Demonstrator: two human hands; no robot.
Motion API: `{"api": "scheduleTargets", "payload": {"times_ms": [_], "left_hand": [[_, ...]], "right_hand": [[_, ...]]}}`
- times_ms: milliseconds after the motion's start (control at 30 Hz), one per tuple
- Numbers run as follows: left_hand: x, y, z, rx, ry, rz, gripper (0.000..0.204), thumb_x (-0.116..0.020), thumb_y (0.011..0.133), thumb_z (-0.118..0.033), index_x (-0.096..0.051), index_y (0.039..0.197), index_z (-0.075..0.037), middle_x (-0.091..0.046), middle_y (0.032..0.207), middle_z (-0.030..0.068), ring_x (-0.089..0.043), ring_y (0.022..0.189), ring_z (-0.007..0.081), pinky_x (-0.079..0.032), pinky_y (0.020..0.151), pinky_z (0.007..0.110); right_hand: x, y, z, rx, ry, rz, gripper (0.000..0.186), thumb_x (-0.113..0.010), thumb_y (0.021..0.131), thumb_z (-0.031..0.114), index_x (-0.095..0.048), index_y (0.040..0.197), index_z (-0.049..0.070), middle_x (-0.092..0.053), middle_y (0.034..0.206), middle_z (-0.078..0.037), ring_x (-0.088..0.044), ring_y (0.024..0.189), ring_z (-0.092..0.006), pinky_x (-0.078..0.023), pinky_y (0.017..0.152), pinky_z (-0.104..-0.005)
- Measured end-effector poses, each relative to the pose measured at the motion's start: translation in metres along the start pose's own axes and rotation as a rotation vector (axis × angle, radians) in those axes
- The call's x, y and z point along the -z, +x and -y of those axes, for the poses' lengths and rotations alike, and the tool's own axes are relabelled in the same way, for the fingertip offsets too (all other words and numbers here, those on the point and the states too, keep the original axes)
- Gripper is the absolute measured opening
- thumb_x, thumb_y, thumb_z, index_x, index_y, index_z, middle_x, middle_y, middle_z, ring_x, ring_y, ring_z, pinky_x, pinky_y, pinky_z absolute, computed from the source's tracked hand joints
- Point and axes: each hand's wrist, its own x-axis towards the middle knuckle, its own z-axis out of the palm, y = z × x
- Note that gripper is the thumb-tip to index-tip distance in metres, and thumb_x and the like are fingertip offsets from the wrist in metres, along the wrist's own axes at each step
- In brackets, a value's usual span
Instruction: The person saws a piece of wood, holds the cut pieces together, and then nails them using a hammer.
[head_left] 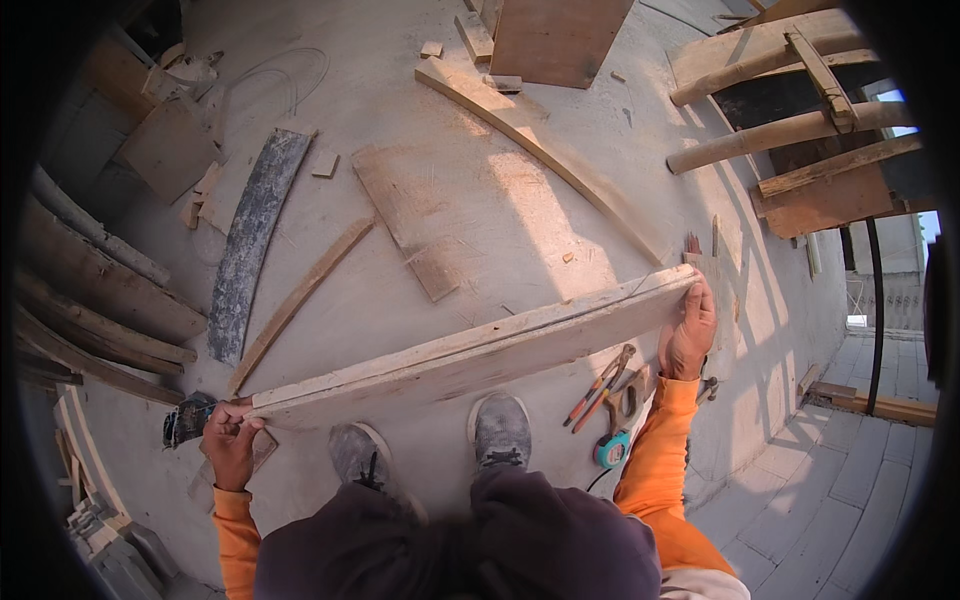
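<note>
The person holds a long wooden plank [470, 355] by both ends, on edge and slightly off the dusty concrete floor [470, 200], stretched across in front of their two grey shoes [500, 430]. The plank is pale, rough-sawn timber with a gently curved upper edge and a thin dark line running along its length; its broad face is stained with cement dust. The left hand [230, 440] is closed around the plank's left end, fingers wrapped over the edge, just beside a dark angle grinder [185, 418] lying on the floor. The right hand [690, 335] grips the right end, palm pressed on the end grain and fingers curled over the top. Both sleeves are orange. Near the right forearm lie pliers [600, 385] with orange handles and a teal tape measure [612, 450]. Farther off on the floor rest a curved dark-grey board [250, 240], a thin curved wooden strip [300, 300], a flat plywood offcut [405, 215] and a long bowed batten [540, 150]. Round timber poles [780, 130] stand at the upper right.
</note>
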Motion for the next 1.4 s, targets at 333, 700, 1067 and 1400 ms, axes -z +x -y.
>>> {"api": "scheduleTargets", "payload": {"times_ms": [333,700,1067,1400], "left_hand": [[-0.043,0.000,-0.020,-0.051,-0.072,-0.070,0.020,-0.071,0.091,0.003,-0.059,0.107,0.002,-0.069,0.118,0.0175,-0.066,0.107,0.0181,-0.051,0.096,0.031],[-0.077,0.001,-0.062,-0.207,0.077,-0.025,0.041,-0.076,0.090,-0.009,-0.059,0.127,0.000,-0.070,0.117,0.0130,-0.065,0.108,0.0199,-0.046,0.100,0.034],[-0.076,0.002,-0.107,-0.463,0.491,0.102,0.035,-0.075,0.090,-0.027,-0.067,0.120,-0.008,-0.071,0.115,0.0053,-0.062,0.106,0.0241,-0.037,0.099,0.038],[-0.080,0.011,-0.103,-0.471,0.513,0.127,0.028,-0.061,0.097,-0.008,-0.054,0.123,-0.010,-0.070,0.124,0.0059,-0.055,0.110,0.0240,-0.030,0.105,0.039]], "right_hand": [[0.020,0.013,0.018,0.012,-0.032,0.074,0.034,-0.064,0.101,0.011,-0.059,0.131,-0.005,-0.069,0.121,-0.012,-0.066,0.103,-0.0141,-0.052,0.089,-0.0249],[0.117,0.051,0.014,-0.007,0.123,0.104,0.037,-0.054,0.107,0.021,-0.052,0.139,0.003,-0.060,0.139,-0.013,-0.059,0.123,-0.0215,-0.048,0.108,-0.0385],[0.142,0.050,0.029,-0.071,0.472,0.384,0.049,-0.069,0.097,0.023,-0.052,0.137,0.001,-0.060,0.132,-0.017,-0.059,0.124,-0.0277,-0.046,0.112,-0.0433],[0.148,0.045,0.043,-0.067,0.447,0.373,0.055,-0.073,0.095,0.023,-0.049,0.140,0.001,-0.053,0.138,-0.016,-0.052,0.130,-0.0278,-0.039,0.118,-0.0434]]}}
